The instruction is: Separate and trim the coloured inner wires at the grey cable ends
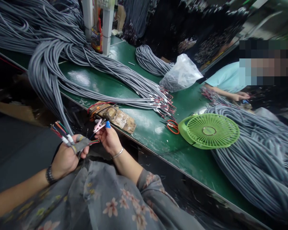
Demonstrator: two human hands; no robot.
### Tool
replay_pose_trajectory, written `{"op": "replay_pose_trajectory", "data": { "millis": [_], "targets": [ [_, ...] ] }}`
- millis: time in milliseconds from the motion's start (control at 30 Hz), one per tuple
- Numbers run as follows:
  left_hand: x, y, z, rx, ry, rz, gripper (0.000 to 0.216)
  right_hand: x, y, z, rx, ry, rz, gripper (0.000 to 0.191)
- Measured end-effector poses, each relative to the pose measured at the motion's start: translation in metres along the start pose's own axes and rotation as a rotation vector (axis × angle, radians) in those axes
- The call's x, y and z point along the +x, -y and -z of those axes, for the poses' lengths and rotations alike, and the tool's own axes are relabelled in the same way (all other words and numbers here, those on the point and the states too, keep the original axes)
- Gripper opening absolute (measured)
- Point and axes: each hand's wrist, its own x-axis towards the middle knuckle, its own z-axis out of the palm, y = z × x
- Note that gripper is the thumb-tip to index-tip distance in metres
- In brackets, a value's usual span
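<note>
At the lower left, my left hand (pixel 66 159) is closed around several grey cables (pixel 67 140). Their stripped ends fan out in red, green, blue and other coloured wires (pixel 60 127). Grey wrapping covers some of the fingers. More thin coloured wires (pixel 94 141) stick out from this hand toward my right hand (pixel 110 140), whose fingertips are pinched on them. One right fingertip wears blue tape. Just beyond it, a pale pink clip (pixel 99 126) stands at the table edge beside a worn wooden block (pixel 121 118); whether the fingers touch the clip, I cannot tell.
Long bundles of grey cable (pixel 91 64) cover the green table (pixel 148 127), some hanging over its edge. A green fan (pixel 208 131), orange-handled scissors (pixel 172 126) and a plastic bag (pixel 181 73) lie beyond. At right, another person (pixel 225 76) works near more cables (pixel 254 159).
</note>
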Motion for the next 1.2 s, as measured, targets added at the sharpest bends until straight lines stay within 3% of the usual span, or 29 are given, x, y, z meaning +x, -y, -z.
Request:
{"op": "replay_pose_trajectory", "data": {
  "millis": [267, 467, 667, 800, 1067, 1200],
  "targets": [
    [0.011, 0.000, -0.002, -0.088, -0.059, 0.073, 0.020, 0.014, -0.012, 0.005, -0.164, -0.015, 0.099, 0.059],
    [0.013, 0.000, 0.001, -0.119, -0.058, 0.101, 0.017, 0.011, -0.019, 0.007, -0.342, -0.078, 0.299, 0.057],
    [0.015, 0.000, 0.001, -0.077, 0.003, 0.090, 0.019, 0.014, -0.016, -0.001, -0.046, -0.018, 0.069, 0.049],
    [0.017, -0.002, -0.002, -0.070, 0.002, 0.093, 0.020, 0.015, -0.010, -0.006, 0.078, -0.059, -0.011, 0.040],
    [0.019, 0.002, 0.000, -0.046, 0.022, 0.083, 0.026, 0.011, -0.011, -0.009, 0.077, -0.053, -0.004, 0.051],
    [0.014, 0.003, 0.007, -0.034, 0.054, 0.064, 0.025, 0.009, -0.008, -0.002, 0.048, 0.019, -0.091, 0.054]
  ]
}}
